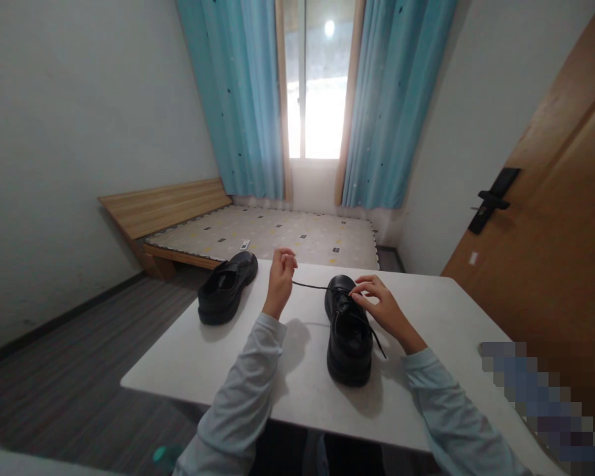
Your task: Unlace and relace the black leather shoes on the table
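Resting on a white table, a black leather shoe is seen with its toe towards the wearer of the camera. A black lace is pinched between the closed fingertips of the left hand and drawn taut to the left from the shoe's eyelets. The right hand is laid on the top of the shoe, its fingers curled and pressed to the lacing; whether lace is gripped there cannot be told. A second black shoe is set well apart at the table's far left corner. Beyond, a wooden bed, blue curtains, a bright window and a brown door are shown
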The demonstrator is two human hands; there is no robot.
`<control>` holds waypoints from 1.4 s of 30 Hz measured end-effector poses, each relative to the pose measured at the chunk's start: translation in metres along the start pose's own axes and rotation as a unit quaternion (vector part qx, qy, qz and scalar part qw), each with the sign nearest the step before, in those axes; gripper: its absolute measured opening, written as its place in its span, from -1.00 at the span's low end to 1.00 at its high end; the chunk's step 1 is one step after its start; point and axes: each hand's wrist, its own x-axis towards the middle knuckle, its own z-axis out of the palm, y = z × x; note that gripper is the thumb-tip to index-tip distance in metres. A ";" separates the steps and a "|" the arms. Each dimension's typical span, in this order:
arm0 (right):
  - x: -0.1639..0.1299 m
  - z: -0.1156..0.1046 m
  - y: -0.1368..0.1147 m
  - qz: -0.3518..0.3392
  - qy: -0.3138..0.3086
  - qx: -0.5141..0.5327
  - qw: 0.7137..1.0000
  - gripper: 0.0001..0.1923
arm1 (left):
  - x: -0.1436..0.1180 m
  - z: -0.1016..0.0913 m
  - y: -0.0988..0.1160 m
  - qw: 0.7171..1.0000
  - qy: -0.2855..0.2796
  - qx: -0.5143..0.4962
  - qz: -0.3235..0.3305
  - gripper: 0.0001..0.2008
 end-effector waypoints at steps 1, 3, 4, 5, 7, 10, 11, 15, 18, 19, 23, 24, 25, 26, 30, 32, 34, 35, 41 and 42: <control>0.000 0.002 0.000 -0.007 0.000 -0.007 1.000 -0.83 | -0.002 0.002 0.000 0.998 -0.034 0.045 0.014 -0.85; 0.000 0.004 -0.001 -0.017 0.002 -0.020 1.000 -0.83 | -0.006 0.006 0.001 0.986 -0.113 0.118 0.022 -0.86; 0.000 0.005 -0.001 -0.018 0.004 -0.027 0.999 -0.82 | -0.008 0.009 0.002 0.977 -0.156 0.143 0.017 -0.86; 0.000 0.006 -0.001 -0.018 0.006 -0.034 0.999 -0.81 | -0.010 0.011 0.003 0.967 -0.194 0.163 0.008 -0.86; 0.000 0.006 -0.001 -0.018 0.010 -0.048 0.999 -0.80 | -0.014 0.015 0.004 0.951 -0.248 0.188 -0.002 -0.86; 0.000 0.007 -0.002 -0.027 0.009 -0.061 0.998 -0.79 | -0.018 0.019 0.002 0.937 -0.288 0.198 0.002 -0.87; 0.000 0.007 -0.001 -0.029 0.006 -0.065 0.997 -0.78 | -0.019 0.019 0.001 0.935 -0.297 0.196 0.001 -0.88; -0.001 0.009 0.001 -0.019 -0.012 -0.079 0.997 -0.74 | -0.021 0.019 -0.003 0.927 -0.316 0.200 -0.009 -0.88; -0.001 0.012 0.004 -0.007 -0.026 -0.082 0.996 -0.71 | -0.021 0.020 -0.005 0.923 -0.319 0.216 0.001 -0.90; -0.001 0.013 0.004 -0.005 -0.028 -0.082 0.996 -0.71 | -0.021 0.020 -0.006 0.921 -0.321 0.221 0.006 -0.91; -0.001 0.015 0.004 0.004 -0.031 -0.076 0.997 -0.70 | -0.023 0.023 -0.004 0.915 -0.326 0.238 0.017 -0.94; -0.001 0.016 0.003 0.008 -0.032 -0.072 0.997 -0.70 | -0.023 0.024 -0.004 0.914 -0.326 0.241 0.018 -0.95; -0.001 0.016 0.003 0.012 -0.034 -0.068 0.997 -0.70 | -0.023 0.025 -0.003 0.914 -0.325 0.242 0.019 -0.95; -0.001 0.017 0.003 0.016 -0.036 -0.063 0.997 -0.70 | -0.023 0.025 -0.002 0.914 -0.323 0.243 0.020 -0.96; 0.000 0.018 0.004 0.030 -0.039 -0.044 0.998 -0.71 | -0.023 0.025 -0.001 0.916 -0.324 0.236 0.013 -0.95; 0.000 0.018 0.005 0.040 -0.038 -0.037 0.998 -0.72 | -0.022 0.024 -0.001 0.915 -0.333 0.228 0.007 -0.94; 0.000 0.019 0.006 0.051 -0.037 -0.028 0.998 -0.72 | -0.021 0.022 -0.001 0.912 -0.343 0.225 0.005 -0.94; 0.000 0.019 0.007 0.055 -0.037 -0.023 0.998 -0.73 | -0.021 0.021 -0.001 0.910 -0.349 0.224 0.005 -0.93; 0.000 0.020 0.009 0.073 -0.032 -0.004 0.997 -0.72 | -0.019 0.017 0.005 0.905 -0.368 0.211 0.026 -0.87; 0.000 0.020 0.010 0.073 -0.031 -0.003 0.997 -0.71 | -0.019 0.017 0.005 0.906 -0.366 0.209 0.025 -0.87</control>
